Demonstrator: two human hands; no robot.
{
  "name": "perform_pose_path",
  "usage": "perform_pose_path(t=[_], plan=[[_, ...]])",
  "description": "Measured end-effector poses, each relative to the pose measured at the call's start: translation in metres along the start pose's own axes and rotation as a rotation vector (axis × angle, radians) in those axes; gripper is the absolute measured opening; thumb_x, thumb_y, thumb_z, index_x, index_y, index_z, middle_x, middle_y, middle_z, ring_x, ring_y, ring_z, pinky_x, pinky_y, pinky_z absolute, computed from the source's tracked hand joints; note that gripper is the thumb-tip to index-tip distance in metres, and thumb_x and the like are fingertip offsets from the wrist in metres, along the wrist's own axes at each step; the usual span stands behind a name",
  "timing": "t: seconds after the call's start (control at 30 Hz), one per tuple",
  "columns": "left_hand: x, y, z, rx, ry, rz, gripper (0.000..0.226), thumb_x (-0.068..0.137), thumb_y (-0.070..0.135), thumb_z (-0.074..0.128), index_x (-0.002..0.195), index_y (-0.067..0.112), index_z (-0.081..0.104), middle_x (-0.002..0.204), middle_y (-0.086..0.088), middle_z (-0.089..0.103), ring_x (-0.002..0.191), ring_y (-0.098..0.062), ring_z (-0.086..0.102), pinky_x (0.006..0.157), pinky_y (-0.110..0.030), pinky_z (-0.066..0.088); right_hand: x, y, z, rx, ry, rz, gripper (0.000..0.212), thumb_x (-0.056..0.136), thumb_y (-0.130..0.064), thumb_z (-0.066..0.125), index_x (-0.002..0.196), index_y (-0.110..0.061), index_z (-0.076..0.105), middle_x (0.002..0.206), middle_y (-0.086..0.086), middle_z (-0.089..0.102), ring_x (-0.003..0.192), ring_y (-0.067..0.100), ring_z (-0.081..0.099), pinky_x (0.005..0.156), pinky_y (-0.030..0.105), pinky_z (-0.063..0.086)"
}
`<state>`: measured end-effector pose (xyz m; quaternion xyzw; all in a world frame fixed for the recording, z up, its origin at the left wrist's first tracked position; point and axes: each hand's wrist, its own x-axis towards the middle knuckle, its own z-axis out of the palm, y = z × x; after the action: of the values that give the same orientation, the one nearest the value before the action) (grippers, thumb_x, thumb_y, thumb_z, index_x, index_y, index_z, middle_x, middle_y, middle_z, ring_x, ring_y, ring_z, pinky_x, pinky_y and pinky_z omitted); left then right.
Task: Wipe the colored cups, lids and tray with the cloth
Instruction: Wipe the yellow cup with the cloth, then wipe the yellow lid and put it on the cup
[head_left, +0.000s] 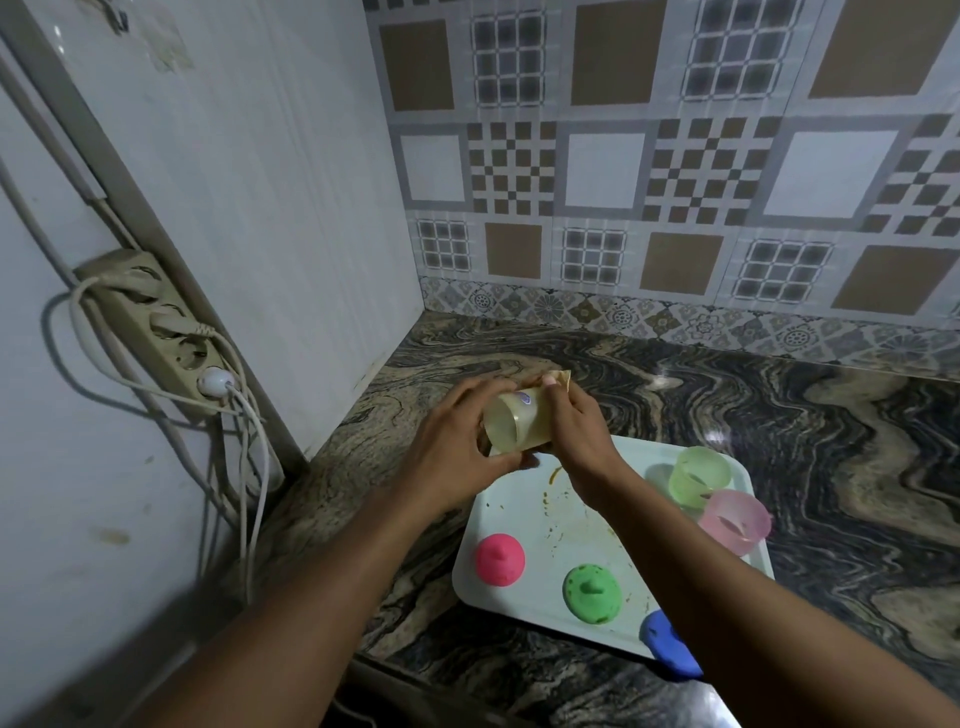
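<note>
My left hand (457, 447) grips a pale yellow translucent cup (514, 428) tipped on its side above the counter, left of the tray. My right hand (576, 431) presses a beige cloth (558, 378) against the cup's far side, fingers curled round it. On the white tray (540, 519) stand a green cup (698, 475) and a pink cup (732, 522) at the right. A pink lid (500, 560), a green lid (592, 594) and a blue lid (667, 644) lie along the tray's near edge. Yellowish stains mark the tray's middle.
The marbled dark counter (779, 405) runs to a patterned tile wall at the back. A white panel closes the left side, with a power strip (156, 327) and hanging cables (244, 467) on it. The counter's front edge lies just below the tray.
</note>
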<state>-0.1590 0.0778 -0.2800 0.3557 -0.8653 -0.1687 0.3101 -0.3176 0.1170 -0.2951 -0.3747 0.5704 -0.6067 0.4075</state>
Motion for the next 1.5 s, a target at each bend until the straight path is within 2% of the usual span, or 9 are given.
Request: perform_pose_path(t=[0.1,0.27,0.43,0.57,0.73,0.93,1.1,1.3,1.5], plan=[[-0.001,-0.006,0.007,-0.304,0.000,-0.195,0.065,0.062,0.061,0.078,0.117,0.029,0.065,0.109,0.009,0.070,0.101,-0.011,0.069,0.084,-0.038,0.060,-0.001,0.003,0.002,-0.040,-0.005,-0.013,0.035,0.099,-0.049,0.041,0.100,-0.027,0.068,0.106,0.014,0.070,0.101,0.038,0.066,0.084,0.057,0.056],[-0.009,-0.007,0.003,0.005,-0.092,0.108,0.066,0.076,0.032,0.082,0.134,0.022,0.055,0.131,0.004,0.055,0.118,-0.015,0.056,0.096,-0.039,0.050,-0.004,0.009,0.001,-0.005,-0.013,0.051,0.032,0.105,-0.036,0.039,0.100,-0.016,0.064,0.084,0.012,0.063,0.076,0.024,0.060,0.070,0.045,0.054],[-0.013,-0.009,0.011,-0.220,-0.036,-0.215,0.066,0.075,0.036,0.083,0.135,0.030,0.054,0.125,0.005,0.065,0.100,-0.003,0.067,0.087,-0.028,0.057,-0.006,0.010,0.009,-0.066,0.000,0.058,0.035,0.097,-0.046,0.042,0.097,-0.022,0.067,0.097,0.014,0.070,0.089,0.034,0.067,0.077,0.053,0.058],[-0.020,-0.013,0.005,0.141,-0.045,0.231,0.071,0.075,0.025,0.082,0.139,0.022,0.051,0.137,0.000,0.052,0.123,-0.020,0.053,0.097,-0.037,0.051,-0.006,0.010,0.008,0.032,-0.029,0.142,0.034,0.105,-0.036,0.039,0.109,-0.013,0.064,0.105,0.019,0.066,0.093,0.032,0.066,0.067,0.043,0.060],[-0.021,-0.012,0.008,-0.403,-0.011,-0.344,0.079,0.070,0.041,0.086,0.140,0.031,0.050,0.129,0.005,0.062,0.104,-0.004,0.064,0.088,-0.028,0.056,-0.007,0.010,0.011,-0.054,0.015,0.102,0.037,0.103,-0.041,0.040,0.104,-0.016,0.066,0.100,0.016,0.069,0.090,0.034,0.066,0.070,0.048,0.058],[-0.034,-0.017,0.008,0.038,-0.082,0.062,0.068,0.077,0.028,0.079,0.139,0.025,0.052,0.135,0.005,0.048,0.122,-0.014,0.051,0.099,-0.030,0.047,-0.001,0.008,0.010,0.105,-0.009,0.471,0.027,0.103,-0.021,0.042,0.117,-0.006,0.058,0.105,0.023,0.061,0.093,0.038,0.066,0.062,0.042,0.061],[-0.049,-0.050,0.004,0.073,-0.127,-0.279,0.070,0.073,0.036,0.080,0.133,0.032,0.045,0.133,0.003,0.052,0.121,-0.021,0.049,0.093,-0.037,0.048,0.002,0.021,-0.012,0.416,-0.113,0.703,0.041,0.097,-0.010,0.025,0.059,-0.013,0.041,0.046,0.004,0.035,0.033,0.016,0.035,0.041,0.026,0.034],[-0.079,-0.082,0.009,0.237,-0.401,-0.519,0.069,0.078,0.036,0.078,0.137,0.027,0.042,0.134,-0.007,0.052,0.122,-0.029,0.049,0.092,-0.038,0.047,-0.012,0.053,-0.018,0.362,-0.179,0.754,0.061,0.100,-0.056,0.040,0.094,-0.004,0.070,0.083,0.017,0.065,0.077,0.033,0.063,0.085,0.046,0.053],[-0.083,-0.090,0.016,0.288,-0.404,-0.508,0.080,0.078,0.049,0.074,0.145,0.030,0.035,0.144,-0.002,0.042,0.130,-0.029,0.040,0.100,-0.044,0.044,-0.014,0.052,-0.029,0.291,-0.354,0.724,0.023,0.083,-0.027,0.065,0.071,-0.016,0.048,0.067,0.007,0.040,0.059,0.023,0.045,0.072,0.036,0.052]])
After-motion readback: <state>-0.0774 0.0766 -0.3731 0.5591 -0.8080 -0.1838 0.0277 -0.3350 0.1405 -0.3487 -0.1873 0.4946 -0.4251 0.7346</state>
